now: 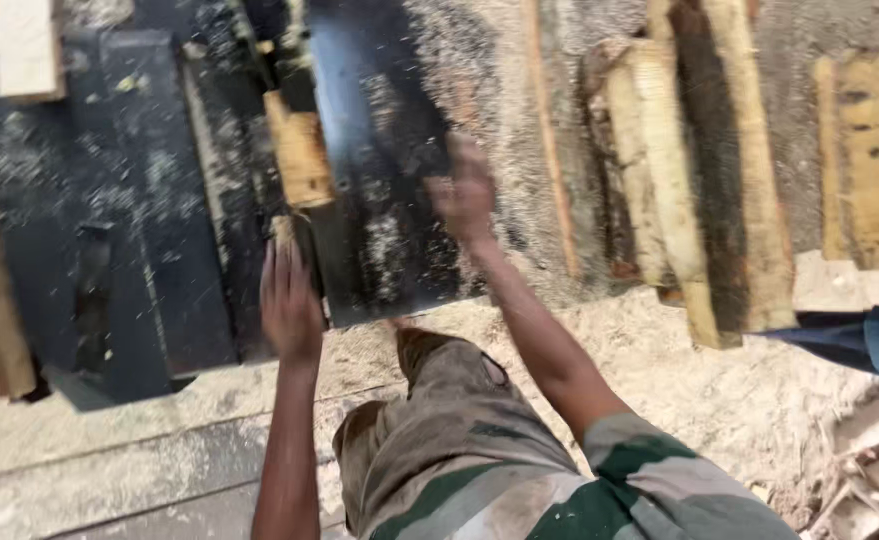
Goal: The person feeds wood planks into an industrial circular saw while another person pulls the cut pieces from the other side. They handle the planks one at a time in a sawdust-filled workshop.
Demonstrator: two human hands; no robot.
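- at the dark machine bed's (380, 150) near edge, left hand (290, 305) lies flat, fingers together, against a wood block (300, 160).
- right hand (468, 195), blurred, spread on the bed.
- planks (730, 180) lie beyond its right edge on sawdust (720, 400).

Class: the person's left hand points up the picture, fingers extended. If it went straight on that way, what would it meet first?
Probably the wooden block lying beside the dark metal plate. The left hand sits just below it, fingertips near the plate's edge; depth is unclear, so it might pass over.
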